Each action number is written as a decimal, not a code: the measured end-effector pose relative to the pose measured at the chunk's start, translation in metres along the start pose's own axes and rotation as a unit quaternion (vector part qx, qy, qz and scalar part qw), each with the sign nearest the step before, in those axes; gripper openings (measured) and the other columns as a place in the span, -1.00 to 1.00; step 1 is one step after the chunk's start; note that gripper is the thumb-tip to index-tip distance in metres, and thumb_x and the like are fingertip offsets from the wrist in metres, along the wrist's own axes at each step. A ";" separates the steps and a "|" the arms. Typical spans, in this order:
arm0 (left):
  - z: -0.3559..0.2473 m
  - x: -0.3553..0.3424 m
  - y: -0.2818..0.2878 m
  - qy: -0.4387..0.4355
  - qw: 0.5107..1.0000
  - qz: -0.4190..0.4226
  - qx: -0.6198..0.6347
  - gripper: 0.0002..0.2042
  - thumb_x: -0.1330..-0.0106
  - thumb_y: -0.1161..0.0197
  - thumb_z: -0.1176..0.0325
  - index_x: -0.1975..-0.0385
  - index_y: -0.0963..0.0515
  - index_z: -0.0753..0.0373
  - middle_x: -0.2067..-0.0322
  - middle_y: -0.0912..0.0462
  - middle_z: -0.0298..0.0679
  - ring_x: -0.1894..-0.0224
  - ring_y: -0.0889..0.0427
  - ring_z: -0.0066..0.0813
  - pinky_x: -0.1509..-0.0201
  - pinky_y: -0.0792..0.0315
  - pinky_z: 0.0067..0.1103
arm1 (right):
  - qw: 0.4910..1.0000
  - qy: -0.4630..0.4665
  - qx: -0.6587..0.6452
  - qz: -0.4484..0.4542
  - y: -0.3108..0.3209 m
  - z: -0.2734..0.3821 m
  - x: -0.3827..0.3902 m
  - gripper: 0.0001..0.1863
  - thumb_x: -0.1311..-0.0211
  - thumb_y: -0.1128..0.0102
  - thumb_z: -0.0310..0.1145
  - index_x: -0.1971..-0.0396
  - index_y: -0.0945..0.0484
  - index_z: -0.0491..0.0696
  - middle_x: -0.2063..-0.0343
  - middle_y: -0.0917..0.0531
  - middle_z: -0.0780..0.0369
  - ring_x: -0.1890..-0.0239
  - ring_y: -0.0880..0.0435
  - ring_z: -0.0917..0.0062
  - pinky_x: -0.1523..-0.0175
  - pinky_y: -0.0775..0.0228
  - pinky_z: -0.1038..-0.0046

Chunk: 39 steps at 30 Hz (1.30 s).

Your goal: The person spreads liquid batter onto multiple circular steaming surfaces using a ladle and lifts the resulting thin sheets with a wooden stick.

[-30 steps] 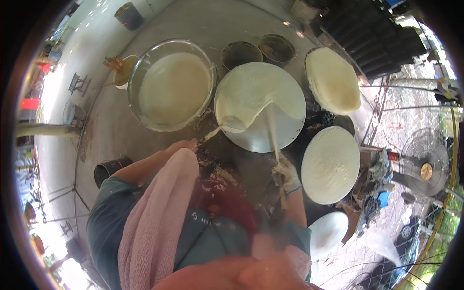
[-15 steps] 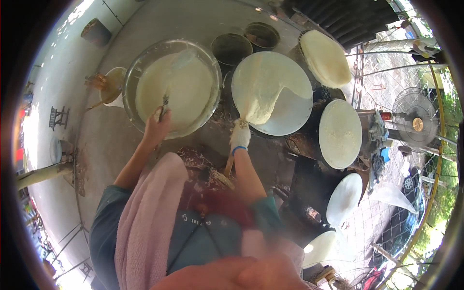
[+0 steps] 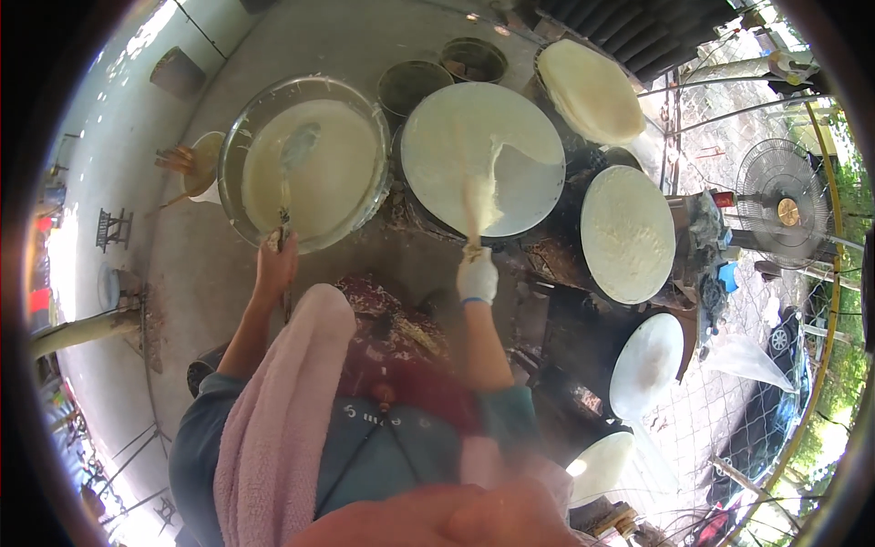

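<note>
At the left, my bare left hand (image 3: 276, 260) is closed round the handle of a long ladle (image 3: 301, 144). Its bowl rests in the pale batter of a wide metal basin (image 3: 230, 173). My right hand (image 3: 477, 276), in a white glove with a blue cuff, grips a wooden spreader (image 3: 474, 196), blurred by motion. The spreader lies across a round griddle (image 3: 524, 205). Pale batter (image 3: 447, 146) coats the griddle's left and far side, with a ragged edge; the right front part is bare.
Right of the griddle stand a round batter-coated plate (image 3: 629, 235), a bare white disc (image 3: 647, 365) and a stack of pale flat rounds (image 3: 591, 91). Dark pots (image 3: 415, 87) sit behind. A bucket (image 3: 208, 164) with sticks is at the left; a fan (image 3: 782, 205) stands far right.
My left hand has drawn back and left with the ladle. My right hand has shifted right, and the thick mass of batter by the spreader has shrunk. The view has turned slightly.
</note>
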<state>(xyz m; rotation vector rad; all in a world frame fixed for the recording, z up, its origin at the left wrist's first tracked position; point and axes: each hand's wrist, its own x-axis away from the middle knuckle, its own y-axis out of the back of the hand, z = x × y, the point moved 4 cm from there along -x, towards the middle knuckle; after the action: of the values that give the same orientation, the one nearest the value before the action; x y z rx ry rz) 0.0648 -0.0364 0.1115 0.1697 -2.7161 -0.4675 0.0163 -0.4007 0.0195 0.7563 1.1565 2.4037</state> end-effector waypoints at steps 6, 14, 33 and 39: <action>-0.007 0.033 -0.048 -0.008 1.000 0.007 0.021 -0.79 -0.29 -0.05 0.32 0.57 -0.33 0.24 0.84 -0.25 -0.43 0.83 -0.20 -0.70 0.77 -0.05 -0.65 | 0.943 -0.138 -0.264 0.147 0.029 -0.033 -0.032 -0.65 -0.22 0.08 -0.12 0.42 -0.45 -0.14 0.55 -0.59 -0.04 0.39 -0.56 0.00 0.30 -0.37 0.06; -0.027 0.066 -0.074 -0.023 1.000 -0.006 -0.018 -0.81 -0.29 -0.03 0.35 0.54 -0.34 0.26 0.84 -0.27 -0.43 0.85 -0.20 -0.69 0.78 -0.06 -0.66 | 0.999 0.032 0.015 0.015 0.083 -0.087 -0.072 -0.58 -0.22 0.11 -0.04 0.42 -0.45 -0.15 0.49 -0.59 -0.07 0.34 -0.56 0.00 0.24 -0.37 0.05; -0.017 0.087 -0.084 0.019 0.996 -0.065 -0.051 -0.74 -0.28 -0.05 0.36 0.66 -0.26 0.18 0.85 -0.24 -0.43 0.87 -0.16 -0.68 0.80 -0.01 -0.66 | 0.994 0.060 0.081 -0.047 0.137 -0.033 -0.201 -0.41 -0.15 0.10 0.00 -0.12 -0.26 -0.03 0.43 -0.61 -0.02 0.37 -0.61 0.12 0.26 -0.44 0.17; -0.026 0.080 -0.090 0.015 0.995 -0.057 -0.076 -0.83 -0.25 -0.06 0.36 0.56 -0.32 0.22 0.78 -0.27 -0.44 0.79 -0.24 -0.70 0.74 -0.09 -0.67 | 0.889 0.220 -0.396 -0.069 0.092 -0.070 -0.107 -0.47 -0.12 -0.11 -0.45 -0.15 -0.28 -0.07 0.09 -0.54 0.15 0.23 -0.59 0.44 0.16 -0.42 0.44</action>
<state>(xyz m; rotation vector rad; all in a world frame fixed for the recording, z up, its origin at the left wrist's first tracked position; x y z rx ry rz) 0.0056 -0.1435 0.1310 0.2893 -2.6382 -0.6977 0.0495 -0.5549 0.0234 -0.1359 0.2359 2.6482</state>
